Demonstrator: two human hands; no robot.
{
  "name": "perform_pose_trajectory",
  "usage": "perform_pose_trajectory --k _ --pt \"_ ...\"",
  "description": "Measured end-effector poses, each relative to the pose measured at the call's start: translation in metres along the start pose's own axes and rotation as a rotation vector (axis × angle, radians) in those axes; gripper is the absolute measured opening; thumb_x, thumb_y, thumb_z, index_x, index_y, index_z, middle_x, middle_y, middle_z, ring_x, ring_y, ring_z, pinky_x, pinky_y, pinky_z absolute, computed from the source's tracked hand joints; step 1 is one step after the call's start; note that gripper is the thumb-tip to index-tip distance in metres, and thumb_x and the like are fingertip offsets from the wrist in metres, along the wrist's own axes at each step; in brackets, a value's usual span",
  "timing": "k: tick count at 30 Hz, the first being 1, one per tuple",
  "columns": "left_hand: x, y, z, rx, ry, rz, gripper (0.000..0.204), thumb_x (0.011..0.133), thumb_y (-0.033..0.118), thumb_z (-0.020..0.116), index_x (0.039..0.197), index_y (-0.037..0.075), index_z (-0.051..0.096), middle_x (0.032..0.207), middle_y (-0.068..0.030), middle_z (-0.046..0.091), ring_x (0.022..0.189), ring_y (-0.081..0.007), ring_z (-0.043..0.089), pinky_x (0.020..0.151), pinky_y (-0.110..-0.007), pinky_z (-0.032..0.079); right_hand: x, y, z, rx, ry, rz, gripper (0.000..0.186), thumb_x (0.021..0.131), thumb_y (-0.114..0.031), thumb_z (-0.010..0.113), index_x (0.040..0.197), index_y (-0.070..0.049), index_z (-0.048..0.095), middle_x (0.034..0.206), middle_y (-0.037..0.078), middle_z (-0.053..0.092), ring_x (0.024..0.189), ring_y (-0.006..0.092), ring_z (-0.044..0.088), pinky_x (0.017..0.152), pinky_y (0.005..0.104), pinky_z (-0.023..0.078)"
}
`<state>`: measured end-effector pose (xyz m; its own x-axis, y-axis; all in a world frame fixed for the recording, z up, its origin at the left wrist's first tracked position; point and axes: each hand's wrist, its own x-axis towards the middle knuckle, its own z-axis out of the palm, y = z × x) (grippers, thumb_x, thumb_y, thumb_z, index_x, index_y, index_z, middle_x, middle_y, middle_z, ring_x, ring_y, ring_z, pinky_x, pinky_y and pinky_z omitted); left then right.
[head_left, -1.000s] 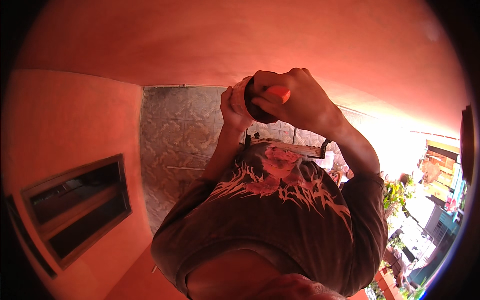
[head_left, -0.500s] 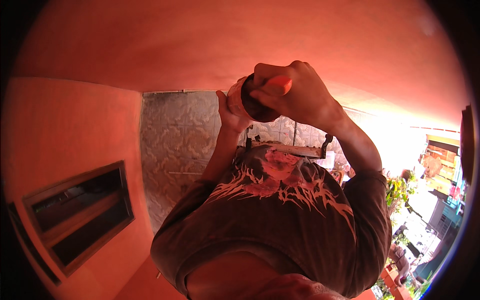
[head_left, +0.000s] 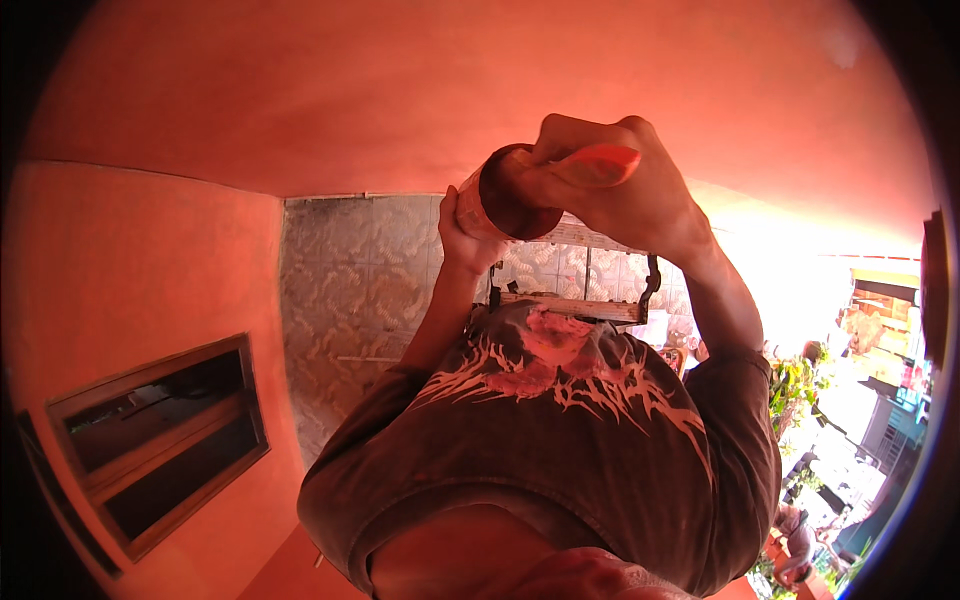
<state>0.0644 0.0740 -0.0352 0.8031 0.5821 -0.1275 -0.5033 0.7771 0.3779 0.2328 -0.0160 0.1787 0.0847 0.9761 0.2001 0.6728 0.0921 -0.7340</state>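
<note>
My left hand [head_left: 466, 245] is wrapped round the outer side of a round, open-topped can [head_left: 473, 212], thumb up along its wall. The can is tilted, its mouth facing right. Closed round a tool with a flat red handle [head_left: 603, 166] is my right hand [head_left: 630, 200], its fingers at the can's mouth. The handle's end sticks out past the fist toward the right. The tool's other end is hidden by the hand and the can's dark inside, so its kind does not show.
Below my hands, a pale wooden slat [head_left: 570, 306] with dark metal brackets stands over the patterned tile floor [head_left: 340, 270]. An orange-red wall [head_left: 300, 90] rises ahead. A wood-framed window [head_left: 170, 430] is at left; green plants [head_left: 790, 390] and another person [head_left: 797, 545] are at right.
My right hand has shifted right and slightly up, and the red handle has swung to point more to the right. The can's dark inside shows more; my left hand still holds it.
</note>
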Motion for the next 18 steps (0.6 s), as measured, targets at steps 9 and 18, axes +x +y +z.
perform_pose_trajectory --k 9,18 --pt "0.011 -0.011 -0.012 -0.156 -0.095 -0.075 0.063 0.093 0.049 0.051 0.143 0.011 0.047 0.144 -0.0103 0.053 0.131 -0.0303 0.051 0.108 -0.049 0.043 -0.007 -0.001 -0.011 -0.222 -0.069 -0.058 0.016 0.078 -0.009 0.069 0.09 -0.004 0.06 0.076 0.015 0.07 0.074 0.0376 0.069 0.068 0.0456 0.055" --pt "0.014 -0.017 -0.01 -0.154 -0.215 -0.061 0.058 0.093 0.048 0.052 0.14 0.015 0.049 0.133 -0.0064 0.06 0.114 -0.0277 0.061 0.076 -0.048 0.055 0.006 -0.005 -0.012 -0.408 -0.158 -0.15 0.019 0.079 -0.008 0.069 0.091 -0.004 0.055 0.076 0.015 0.066 0.075 0.0384 0.066 0.068 0.047 0.052"
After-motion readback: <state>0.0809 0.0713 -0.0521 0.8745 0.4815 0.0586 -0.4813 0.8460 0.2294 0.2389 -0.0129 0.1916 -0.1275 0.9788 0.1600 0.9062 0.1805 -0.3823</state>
